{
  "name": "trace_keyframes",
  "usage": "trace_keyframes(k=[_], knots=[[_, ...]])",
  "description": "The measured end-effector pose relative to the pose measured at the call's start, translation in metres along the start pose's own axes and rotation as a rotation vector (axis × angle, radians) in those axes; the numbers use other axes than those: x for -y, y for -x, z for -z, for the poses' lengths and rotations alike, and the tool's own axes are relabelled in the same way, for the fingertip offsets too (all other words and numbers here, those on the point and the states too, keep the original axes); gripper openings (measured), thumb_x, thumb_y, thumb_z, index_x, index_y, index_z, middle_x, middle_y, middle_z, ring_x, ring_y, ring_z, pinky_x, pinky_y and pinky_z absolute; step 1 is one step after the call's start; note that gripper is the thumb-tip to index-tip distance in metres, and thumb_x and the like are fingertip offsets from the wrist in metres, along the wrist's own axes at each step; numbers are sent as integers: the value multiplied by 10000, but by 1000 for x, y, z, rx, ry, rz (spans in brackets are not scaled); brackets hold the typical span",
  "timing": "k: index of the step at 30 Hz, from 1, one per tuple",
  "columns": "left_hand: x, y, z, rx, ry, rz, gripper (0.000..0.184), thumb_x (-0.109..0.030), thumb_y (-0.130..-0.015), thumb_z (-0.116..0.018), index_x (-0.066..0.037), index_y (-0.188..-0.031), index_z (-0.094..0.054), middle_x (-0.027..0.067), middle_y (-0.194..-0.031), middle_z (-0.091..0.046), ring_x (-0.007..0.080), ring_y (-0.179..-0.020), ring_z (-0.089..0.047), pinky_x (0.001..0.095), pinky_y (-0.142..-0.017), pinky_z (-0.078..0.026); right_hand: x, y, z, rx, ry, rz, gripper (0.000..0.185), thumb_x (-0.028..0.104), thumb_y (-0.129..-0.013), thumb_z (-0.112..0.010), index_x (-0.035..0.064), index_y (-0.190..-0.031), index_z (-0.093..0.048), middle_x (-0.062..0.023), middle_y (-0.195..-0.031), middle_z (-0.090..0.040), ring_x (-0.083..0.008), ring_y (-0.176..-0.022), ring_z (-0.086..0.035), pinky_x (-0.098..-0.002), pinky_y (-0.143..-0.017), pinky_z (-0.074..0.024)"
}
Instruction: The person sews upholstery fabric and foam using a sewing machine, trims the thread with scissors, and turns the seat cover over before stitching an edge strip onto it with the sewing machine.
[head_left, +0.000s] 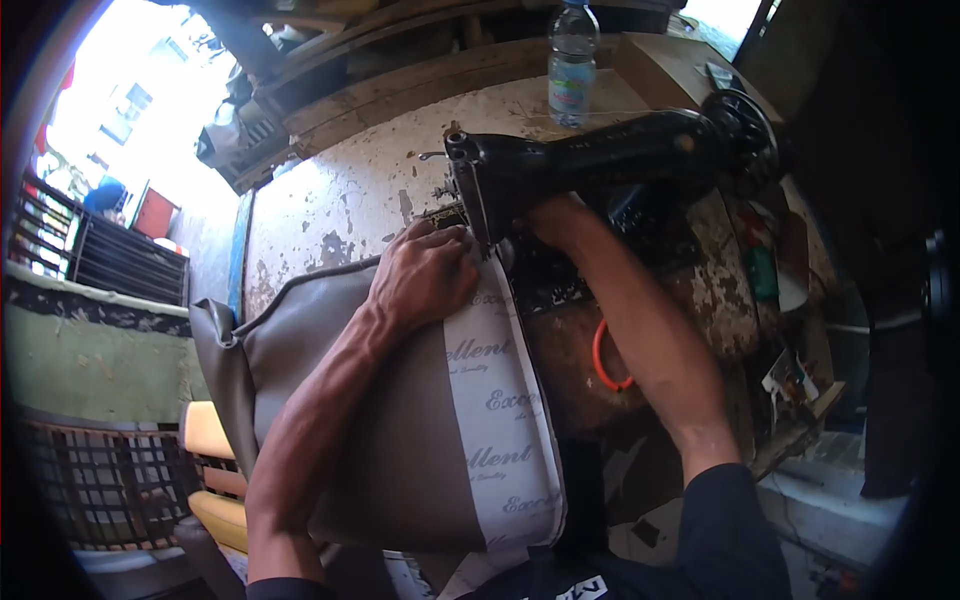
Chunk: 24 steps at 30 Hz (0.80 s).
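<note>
A black sewing machine [620, 152] stands on the worn table, its needle end over the far end of a brown leatherette piece [395, 450]. Along the right edge of the leatherette runs a pale strip printed "Excellent" [490, 385], which reaches up to the presser foot. My left hand [428, 268] is closed on the leatherette, knuckles up, just left of the needle. Under the machine's arm, right of the needle, is my right hand [558, 222]; its fingers are mostly hidden behind the machine head. The leatherette drapes toward my lap, with a folded corner at the left.
A water bottle [572, 80] stands behind the machine, beside a cardboard box [665, 65]. An orange ring [598, 352] lies under my right forearm. The table [320, 195] has peeling paint. A dark metal grille [110, 490] and yellow padded piece [215, 515] are at the lower left.
</note>
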<state>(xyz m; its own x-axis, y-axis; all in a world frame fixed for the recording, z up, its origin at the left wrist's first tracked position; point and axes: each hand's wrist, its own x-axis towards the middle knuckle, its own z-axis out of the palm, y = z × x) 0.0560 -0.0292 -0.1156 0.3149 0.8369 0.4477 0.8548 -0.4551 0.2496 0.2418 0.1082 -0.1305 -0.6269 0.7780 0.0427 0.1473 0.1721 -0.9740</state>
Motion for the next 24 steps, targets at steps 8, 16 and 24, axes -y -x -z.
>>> trace_keyframes(k=[8, 16, 24], knots=[[-61, 27, 36, 334, -113, 30, 504, -406, -885, -638, -93, -1267, -739, 60, -1388, -687, 367, -1546, -353, 672, -1284, -63, -9, -2, 4, 218, 302, -44, 419, 206, -913, -761, 10, -1278, -695, -173, -1102, -768, -227, -865, -782, -405, -608, -649], [-75, 25, 36, 426, -141, 168, 537, -379, -872, -653, -87, -1319, -708, 67, -1475, -626, 410, -1533, -327, 775, -1188, -121, 21, -2, 1, 231, 399, -325, 374, 220, -781, -832, 103, -1132, -780, -96, -1030, -800, -230, -901, -785, -409, -822, -616], [-65, 44, 24, 195, -87, 153, 497, -288, -890, -683, -114, -1355, -699, 66, -1483, -631, 351, -1527, -373, 606, -1238, -217, 49, 156, -51, -131, 435, -467, 612, 439, -958, -724, -11, -1358, -618, -283, -1261, -699, -399, -1188, -690, -454, -1021, -544]])
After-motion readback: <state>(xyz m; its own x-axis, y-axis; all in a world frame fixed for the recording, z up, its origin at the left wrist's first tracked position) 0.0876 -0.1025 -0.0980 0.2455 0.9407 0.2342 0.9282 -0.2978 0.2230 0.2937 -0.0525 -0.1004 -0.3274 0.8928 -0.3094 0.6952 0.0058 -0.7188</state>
